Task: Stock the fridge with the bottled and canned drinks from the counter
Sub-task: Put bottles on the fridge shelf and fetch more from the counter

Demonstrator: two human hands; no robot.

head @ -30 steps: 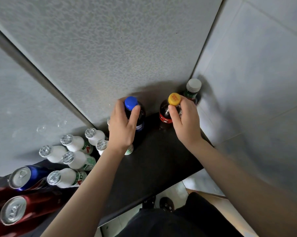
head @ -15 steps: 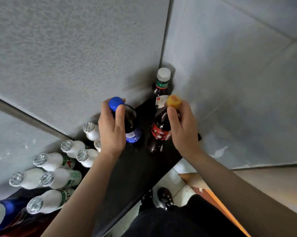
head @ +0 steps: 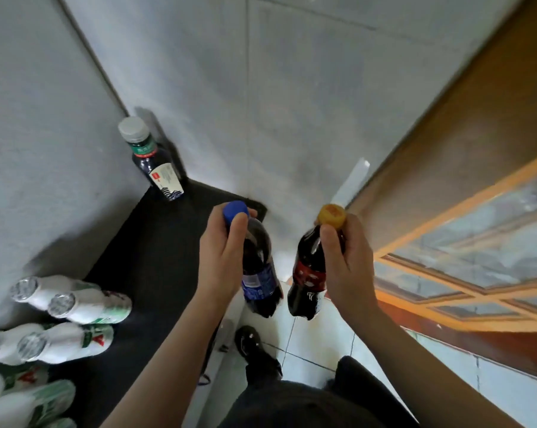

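My left hand (head: 221,257) grips a dark cola bottle with a blue cap and blue label (head: 259,273) by its neck. My right hand (head: 346,261) grips a second dark cola bottle with a yellow cap and red label (head: 307,273) the same way. Both bottles hang in the air past the right end of the black counter (head: 156,257), above the tiled floor. A dark bottle with a white cap (head: 154,162) stands in the counter's far corner. Several white bottles with foil tops (head: 75,307) stand at the counter's left.
Grey walls (head: 261,88) close in the corner behind the counter. A brown wooden door with glass panes (head: 462,211) is on the right. My black shoe (head: 255,347) is on the pale floor tiles below.
Both hands have lifted their bottles off the counter and carried them right, past its end. The view has swung right, bringing the door in and taking the cans out of view.
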